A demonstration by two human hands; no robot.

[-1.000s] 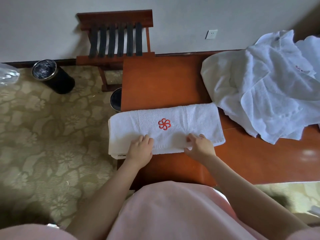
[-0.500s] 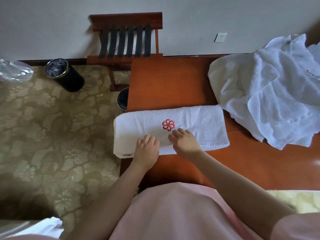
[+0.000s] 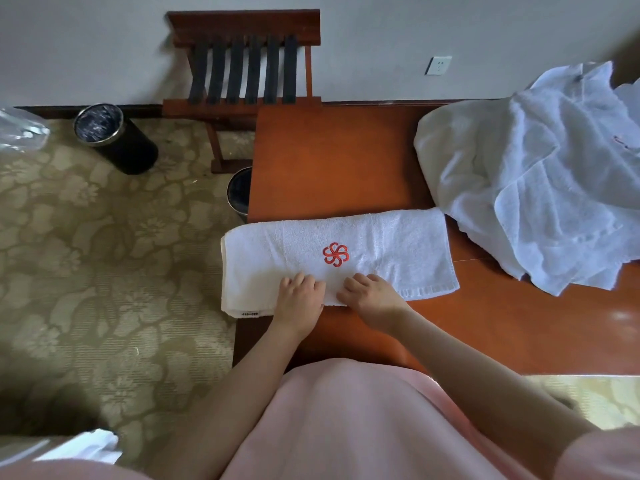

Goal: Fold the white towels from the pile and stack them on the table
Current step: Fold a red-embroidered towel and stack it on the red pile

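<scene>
A folded white towel (image 3: 381, 244) with a red flower emblem lies across the near left part of the wooden table (image 3: 329, 161), its left end hanging past the table's edge. My left hand (image 3: 299, 299) rests on the towel's near edge, fingers bent onto the cloth. Just to its right, my right hand (image 3: 372, 297) touches the same edge with bent fingertips. Whether either hand pinches the cloth is not visible. The pile of loose white towels (image 3: 540, 174) lies crumpled at the table's right.
A wooden luggage rack (image 3: 249, 64) stands against the wall behind the table. One black bin (image 3: 114, 136) sits on the patterned carpet at left, another bin (image 3: 239, 192) by the table's left edge. White cloth (image 3: 86, 448) shows at bottom left.
My right hand has slid left along the towel's near edge until it lies beside my left hand. The left hand has stayed in place.
</scene>
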